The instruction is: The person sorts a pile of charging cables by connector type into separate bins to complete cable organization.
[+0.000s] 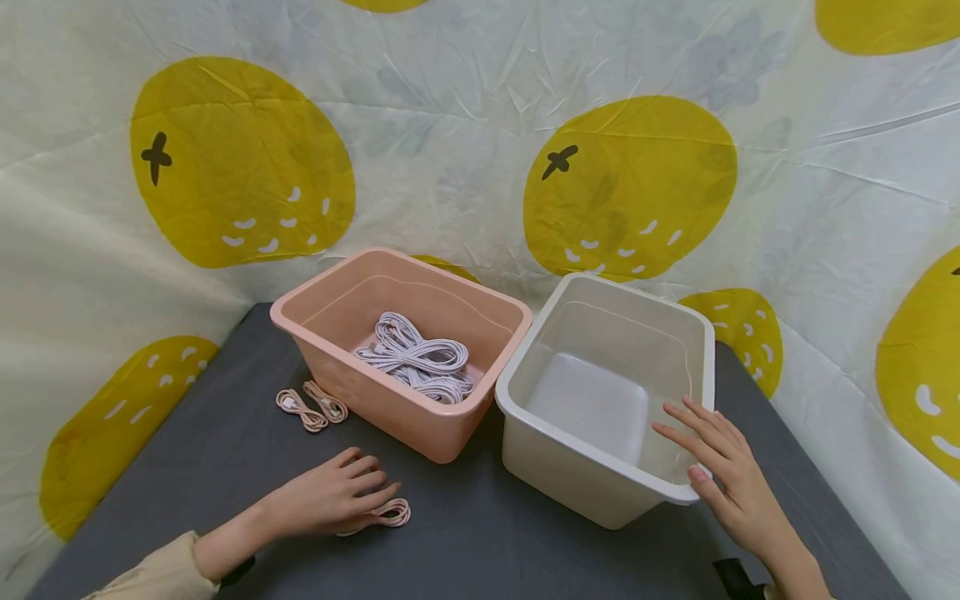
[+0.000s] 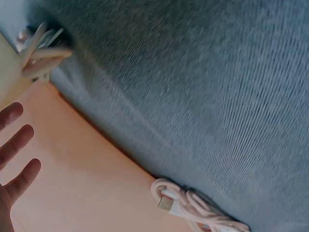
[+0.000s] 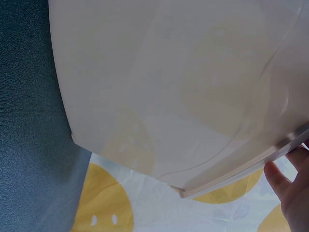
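Note:
My left hand (image 1: pixel 337 497) is low over the dark tabletop, its fingers spread in the left wrist view. Right at its fingertips in the head view is a pink coiled charging cable (image 1: pixel 395 512), partly hidden beneath the hand. My right hand (image 1: pixel 731 479) is at the near right corner of the beige bin (image 1: pixel 577 500), fingers extended over the rim and thumb beside the rim's outer edge. White braided cables (image 1: pixel 420 354) lie bundled inside the pink bin (image 1: pixel 405 429). Beside that bin, two more pink coiled cables (image 1: pixel 311 407) rest on the table.
The two bins stand side by side, their rims close together, on a dark cloth-covered table (image 1: pixel 210 450). Behind them hangs a white curtain (image 1: pixel 442 150) printed with yellow fruit. A black band (image 1: pixel 738 579) shows at the right wrist.

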